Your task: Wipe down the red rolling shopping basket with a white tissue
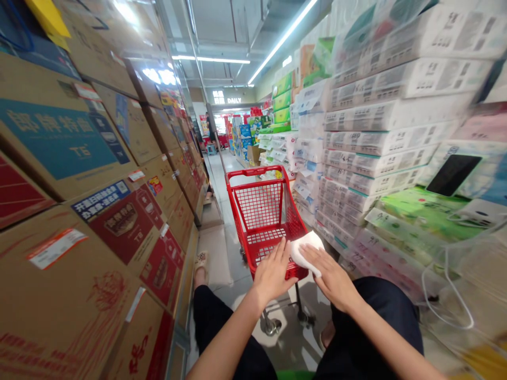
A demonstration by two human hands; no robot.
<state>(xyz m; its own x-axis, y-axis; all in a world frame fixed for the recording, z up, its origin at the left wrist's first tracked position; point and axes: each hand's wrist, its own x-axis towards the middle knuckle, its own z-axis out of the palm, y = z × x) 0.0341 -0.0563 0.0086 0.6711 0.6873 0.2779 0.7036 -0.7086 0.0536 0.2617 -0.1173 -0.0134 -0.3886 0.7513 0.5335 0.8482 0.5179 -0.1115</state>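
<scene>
A red shopping cart [259, 211] with a grid-like basket stands between my knees on its wheels. My left hand [272, 270] lies at the near rim of the basket with its fingers stretched forward and nothing in it. My right hand [330, 272] presses a folded white cloth [307, 248] against the near right corner of the cart. The fingers of that hand lie over the cloth, and its thumb is partly hidden.
Stacked cardboard boxes [43, 158] form a wall on the left. White packs of tissue [356, 142] are piled on the right. A dark phone [453, 175] rests on green packs [420, 211] near a white cable [447, 311]. Tiled floor [224, 187] runs along the aisle ahead.
</scene>
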